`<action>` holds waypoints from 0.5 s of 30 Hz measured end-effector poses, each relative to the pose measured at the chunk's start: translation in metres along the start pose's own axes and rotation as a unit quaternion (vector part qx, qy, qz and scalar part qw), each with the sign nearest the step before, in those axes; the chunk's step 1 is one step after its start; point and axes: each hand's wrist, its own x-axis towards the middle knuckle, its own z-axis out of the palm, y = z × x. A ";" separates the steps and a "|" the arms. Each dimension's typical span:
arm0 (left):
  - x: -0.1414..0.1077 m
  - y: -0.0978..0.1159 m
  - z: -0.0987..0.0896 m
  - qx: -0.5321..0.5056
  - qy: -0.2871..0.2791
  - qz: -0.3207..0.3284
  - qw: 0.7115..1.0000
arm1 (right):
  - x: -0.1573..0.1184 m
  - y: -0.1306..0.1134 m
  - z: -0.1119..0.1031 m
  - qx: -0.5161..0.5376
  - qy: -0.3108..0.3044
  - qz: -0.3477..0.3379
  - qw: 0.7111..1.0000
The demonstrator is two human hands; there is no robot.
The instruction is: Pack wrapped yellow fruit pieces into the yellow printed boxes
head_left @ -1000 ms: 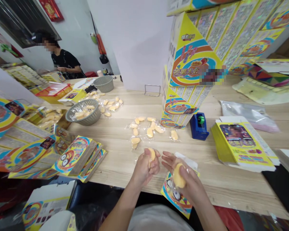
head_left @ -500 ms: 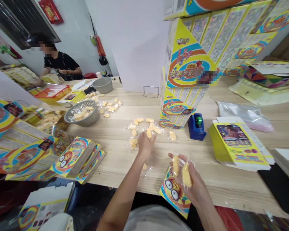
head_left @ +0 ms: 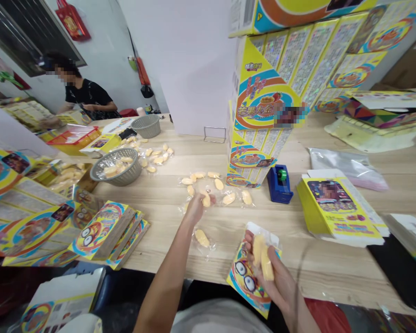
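My left hand (head_left: 194,210) reaches over the table with its fingers closed on a yellow oblong piece in a clear wrapper (head_left: 205,199). Around it lie several more such wrapped pieces (head_left: 229,198), and one wrapped piece (head_left: 202,238) rests nearer to me, beside my left forearm. My right hand (head_left: 277,277), palm up, grips a couple of wrapped yellow pieces (head_left: 263,261) between thumb and fingers. A colourful printed box (head_left: 241,280) with a cartoon face in glasses lies under that hand, past the table's front edge; its far end is pale.
Stacked printed boxes (head_left: 253,111) tower at the back, beside a blue tape dispenser (head_left: 280,185). Flat cartons (head_left: 339,208) lie to the right. On the left are a grey basket (head_left: 131,173) of pieces and a pile of boxes (head_left: 107,231). A co-worker (head_left: 86,99) sits beyond.
My left hand has shifted slightly left and now has a wrapped piece in its fingers. My right fingers have closed more around their pieces, which lie closer together. The near wrapped piece is uncovered.
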 end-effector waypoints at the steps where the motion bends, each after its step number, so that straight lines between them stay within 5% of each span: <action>1: -0.011 0.001 -0.002 -0.038 -0.019 -0.007 0.999 | -0.001 0.000 0.001 -0.015 0.005 0.002 1.000; 9: -0.087 0.003 0.007 -0.255 -0.168 -0.099 0.947 | -0.012 0.003 0.032 -0.087 0.012 -0.031 0.996; 15: -0.115 0.014 0.016 -0.257 -0.192 -0.053 0.946 | -0.018 -0.001 0.041 -0.113 0.020 -0.039 0.993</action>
